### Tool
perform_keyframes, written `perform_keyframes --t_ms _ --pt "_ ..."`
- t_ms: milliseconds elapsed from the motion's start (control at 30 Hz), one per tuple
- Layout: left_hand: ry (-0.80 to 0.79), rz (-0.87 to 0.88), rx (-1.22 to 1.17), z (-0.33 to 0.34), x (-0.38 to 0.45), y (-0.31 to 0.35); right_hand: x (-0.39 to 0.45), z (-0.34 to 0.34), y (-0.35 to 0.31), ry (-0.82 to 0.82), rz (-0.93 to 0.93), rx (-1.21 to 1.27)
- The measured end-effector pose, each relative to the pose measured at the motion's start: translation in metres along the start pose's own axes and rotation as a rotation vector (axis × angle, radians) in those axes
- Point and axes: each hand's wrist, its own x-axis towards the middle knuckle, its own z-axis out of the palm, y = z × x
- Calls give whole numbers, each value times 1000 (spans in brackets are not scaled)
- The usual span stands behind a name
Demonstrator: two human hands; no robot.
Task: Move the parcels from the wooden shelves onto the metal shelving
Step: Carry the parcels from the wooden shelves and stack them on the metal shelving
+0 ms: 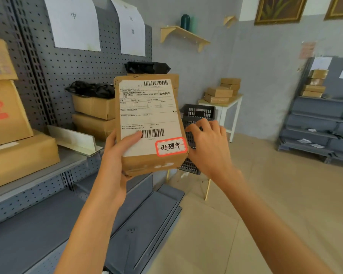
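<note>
- Grey metal shelving (38,175) along left wall, pegboard back, stacked cardboard boxes (18,155) and black bags on it.
- Brown parcel (150,123) held up mid-frame in front of shelving, white shipping label and red-bordered sticker facing camera.
- Left hand (115,153) grips parcel's lower left edge, thumb across label.
- Right hand (208,143) just beside parcel's right edge, fingers loosely spread, contact unclear.
- Wooden wall shelf (184,35) behind, dark bottle on it.

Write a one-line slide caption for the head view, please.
Left hand holds a labelled parcel up beside the metal shelving; right hand hovers open next to it.
</note>
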Motion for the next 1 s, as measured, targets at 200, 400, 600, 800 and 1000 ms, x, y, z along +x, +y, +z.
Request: perform_keyframes --t_ms 200,400,600,800,1000 --pt "101 70 -8 46 75 -11 81 60 48 56 -100 76" --pt "204 118 40 58 140 -19 136 121 56 49 -156 201" --pt "235 162 50 55 211 -27 190 195 53 80 -202 299" --pt "250 201 32 54 299 -24 266 262 48 131 -252 341" --pt "312 238 24 48 369 -8 342 309 39 130 -270 389"
